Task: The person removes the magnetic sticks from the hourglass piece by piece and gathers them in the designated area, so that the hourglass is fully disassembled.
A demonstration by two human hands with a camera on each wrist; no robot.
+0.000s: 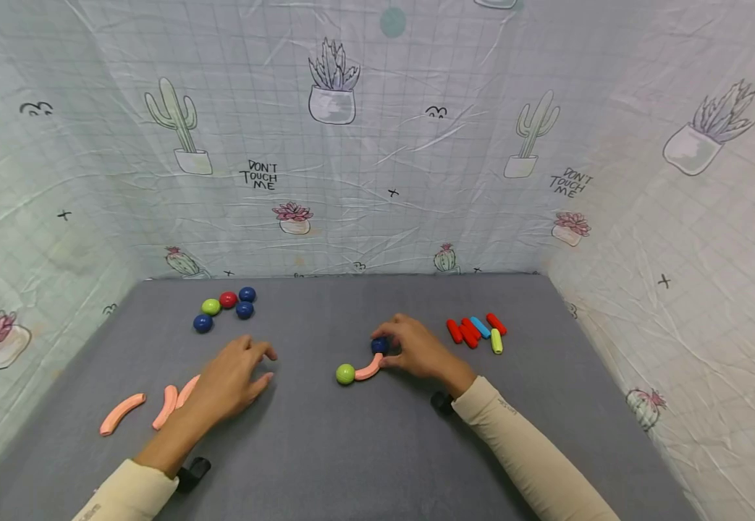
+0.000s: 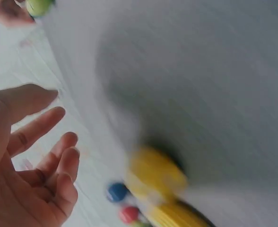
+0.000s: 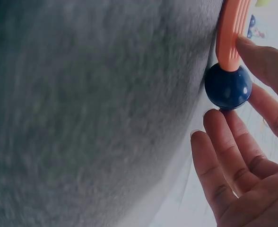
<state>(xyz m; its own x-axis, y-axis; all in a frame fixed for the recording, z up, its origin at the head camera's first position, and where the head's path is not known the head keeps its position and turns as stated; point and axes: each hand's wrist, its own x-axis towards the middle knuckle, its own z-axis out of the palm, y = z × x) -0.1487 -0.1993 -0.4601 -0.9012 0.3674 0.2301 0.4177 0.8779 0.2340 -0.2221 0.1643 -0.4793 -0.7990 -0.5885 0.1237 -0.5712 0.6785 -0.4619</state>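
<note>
Half the blue ball [image 1: 380,345] hidden by right hand [image 1: 419,351].

Soft, even light is filling the head view, casting only faint shadows under the hands, while its edges are bowing outward. The left wrist view is smearing badly, perhaps from motion; the right wrist view is blurring the grey felt surface [image 3: 82,113].
</note>
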